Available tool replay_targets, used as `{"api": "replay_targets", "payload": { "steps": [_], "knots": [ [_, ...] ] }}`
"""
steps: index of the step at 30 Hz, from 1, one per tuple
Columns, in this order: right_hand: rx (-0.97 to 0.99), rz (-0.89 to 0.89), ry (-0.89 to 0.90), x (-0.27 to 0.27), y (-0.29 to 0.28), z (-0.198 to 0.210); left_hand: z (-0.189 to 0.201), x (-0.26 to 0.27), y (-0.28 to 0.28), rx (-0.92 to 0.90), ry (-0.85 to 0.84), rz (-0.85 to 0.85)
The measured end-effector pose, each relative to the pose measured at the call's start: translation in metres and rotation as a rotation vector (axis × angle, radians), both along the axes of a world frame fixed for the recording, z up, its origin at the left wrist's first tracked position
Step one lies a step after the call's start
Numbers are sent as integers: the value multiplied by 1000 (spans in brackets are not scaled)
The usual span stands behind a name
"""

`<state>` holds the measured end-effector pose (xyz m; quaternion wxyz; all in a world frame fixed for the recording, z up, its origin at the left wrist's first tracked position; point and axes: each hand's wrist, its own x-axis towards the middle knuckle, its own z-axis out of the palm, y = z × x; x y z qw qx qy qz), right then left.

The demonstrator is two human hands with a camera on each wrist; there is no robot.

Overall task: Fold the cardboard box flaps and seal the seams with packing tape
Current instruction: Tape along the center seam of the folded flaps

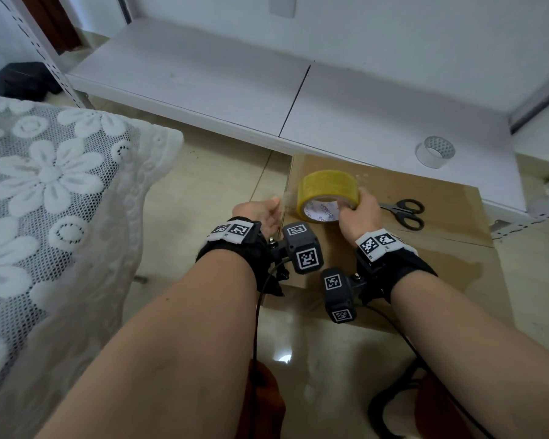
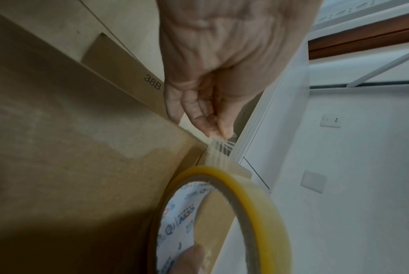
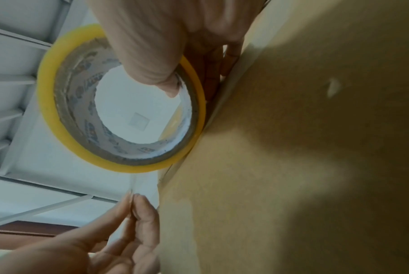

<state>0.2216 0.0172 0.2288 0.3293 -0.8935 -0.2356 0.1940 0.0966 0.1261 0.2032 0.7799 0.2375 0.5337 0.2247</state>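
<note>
r hand [image 1: 360, 213] grips tape roll [image 1: 328, 193], l hand [image 1: 260, 215] pinches tape end [image 1: 287, 199]

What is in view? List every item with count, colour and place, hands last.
cardboard box: one, brown, on the floor by the shelf.
yellow tape roll: one, on edge on the box's left part.
tape strip: one, clear, from roll to left fingers.
scissors: one, black, on the box.
clear tape roll: one, on the white shelf.
lace cloth: one, white, left.
left hand: pinches the strip's end.
right hand: grips the yellow roll.
</note>
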Motion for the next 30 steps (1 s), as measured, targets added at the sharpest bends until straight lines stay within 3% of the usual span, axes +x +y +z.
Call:
{"api": "replay_targets", "payload": {
  "steps": [10,19,30],
  "knots": [
    [12,-26,77,-7,-3,-1,-5,-17,7,-143,-83,-45],
    [-73,-24,-9,-9,1,-1,1,-16,-1,-18,-101,-33],
    [-34,-43,-7,-7,2,-7,3,-9,3,-57,-21,-83]
  ]
}}
